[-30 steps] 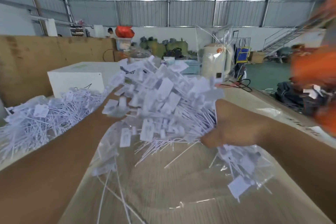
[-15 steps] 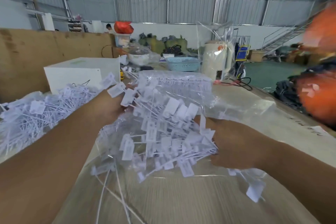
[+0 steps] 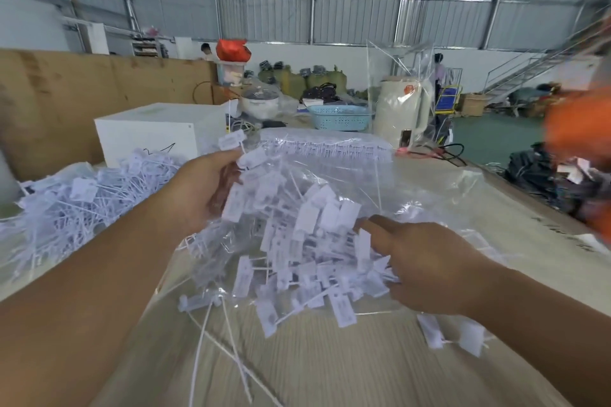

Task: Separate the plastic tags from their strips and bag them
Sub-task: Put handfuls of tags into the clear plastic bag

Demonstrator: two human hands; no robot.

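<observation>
A heap of loose white plastic tags [image 3: 297,251] lies partly inside a clear plastic bag [image 3: 413,195] spread on the table in front of me. My left hand [image 3: 205,188] grips the bag's left edge together with some tags, fingers curled. My right hand [image 3: 426,261] curls around the right side of the tag heap, its fingertips hidden among the tags. A few stray tags [image 3: 459,337] and bare thin strips [image 3: 211,334] lie on the table near me. A second pile of tags still on strips [image 3: 72,208] sits to the left.
A packed bag of tags [image 3: 330,145] lies behind the heap. A white box [image 3: 148,132], a blue basket [image 3: 340,116], a white kettle [image 3: 403,112] and cables [image 3: 446,152] stand at the back. A blurred person in orange [image 3: 582,129] is at the right edge.
The tag bundle came down from a raised position into the bag on the table. My right hand shifted to the heap's right side; my left hand moved up to the bag's left edge.
</observation>
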